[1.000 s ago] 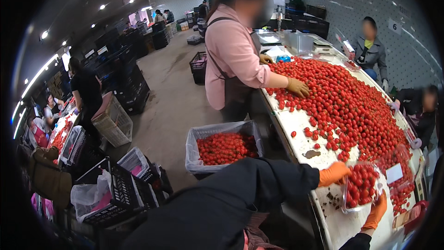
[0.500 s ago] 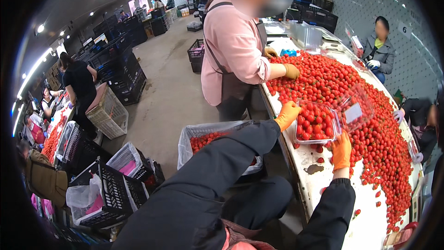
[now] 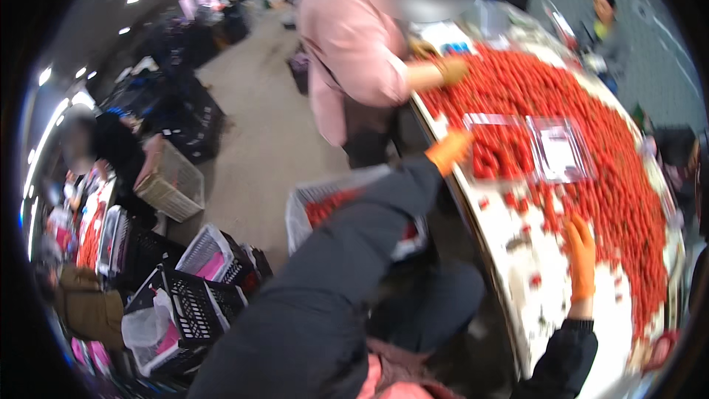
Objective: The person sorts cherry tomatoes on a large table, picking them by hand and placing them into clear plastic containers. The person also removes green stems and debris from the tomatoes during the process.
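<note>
A clear plastic clamshell box (image 3: 501, 154) filled with cherry tomatoes sits at the near side of a large tomato pile (image 3: 546, 96). Its lid (image 3: 561, 149), bearing a white label, lies opened out to the right over the tomatoes. In an orange glove, my left hand (image 3: 450, 152) grips the box's left edge; motion blurs the fingers somewhat. My right hand (image 3: 580, 258), also orange-gloved, is apart from the box, over the pile's near edge. Its fingers are stretched out and nothing shows in them.
Beyond my left arm, a person in a pink top (image 3: 354, 44) reaches into the pile. A lined crate of tomatoes (image 3: 299, 214) stands beside the white table (image 3: 509, 303). Black crates (image 3: 188, 307) stand lower left. Another person (image 3: 609, 37) sits across the table.
My right hand has left the box and moved down and right, its fingers now apart. The lid has swung down flatter onto the pile. The whole view has shifted and blurred.
</note>
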`<state>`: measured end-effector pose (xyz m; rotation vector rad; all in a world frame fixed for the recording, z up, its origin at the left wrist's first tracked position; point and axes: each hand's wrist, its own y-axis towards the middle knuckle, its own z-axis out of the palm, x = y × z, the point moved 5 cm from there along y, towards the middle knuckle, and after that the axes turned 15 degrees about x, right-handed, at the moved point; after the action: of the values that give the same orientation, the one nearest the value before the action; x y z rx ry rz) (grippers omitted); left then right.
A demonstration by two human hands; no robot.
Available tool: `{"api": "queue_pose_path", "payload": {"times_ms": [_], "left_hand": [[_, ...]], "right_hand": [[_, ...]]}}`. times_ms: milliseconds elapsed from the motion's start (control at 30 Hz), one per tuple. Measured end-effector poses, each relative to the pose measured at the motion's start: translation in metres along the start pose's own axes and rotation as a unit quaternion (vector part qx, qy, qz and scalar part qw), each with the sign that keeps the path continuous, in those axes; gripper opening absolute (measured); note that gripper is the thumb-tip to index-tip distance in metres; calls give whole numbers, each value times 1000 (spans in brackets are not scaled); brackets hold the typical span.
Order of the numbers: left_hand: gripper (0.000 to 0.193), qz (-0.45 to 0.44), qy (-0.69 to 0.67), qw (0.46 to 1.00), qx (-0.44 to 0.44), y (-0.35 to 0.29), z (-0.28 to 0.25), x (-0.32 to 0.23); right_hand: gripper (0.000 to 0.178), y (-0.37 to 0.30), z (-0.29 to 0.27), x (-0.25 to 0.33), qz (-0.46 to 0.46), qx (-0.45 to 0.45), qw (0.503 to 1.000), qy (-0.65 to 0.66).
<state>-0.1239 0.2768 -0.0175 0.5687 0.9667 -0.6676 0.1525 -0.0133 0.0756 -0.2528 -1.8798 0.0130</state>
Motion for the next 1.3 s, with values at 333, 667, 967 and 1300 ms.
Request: {"api": "queue_pose_path", "payload": {"times_ms": [333,667,967,1300], "left_hand": [[38,-134,105,978,-124,-143,-3,-49],[32,-114,291,929,196,-105,258,-11],[19,4,658,647,384,-51,316,119],[65,-2,771,637,-2,-15,205,87]], "right_hand": [[41,-175,16,17,26,87,996,-13],[34,-206,-14,-37,-7,-89,988,-129],[32,-210,-16,-67,29,-89,965,-244],[54,-178,-100,-134,79,-295,896,-323]]}}
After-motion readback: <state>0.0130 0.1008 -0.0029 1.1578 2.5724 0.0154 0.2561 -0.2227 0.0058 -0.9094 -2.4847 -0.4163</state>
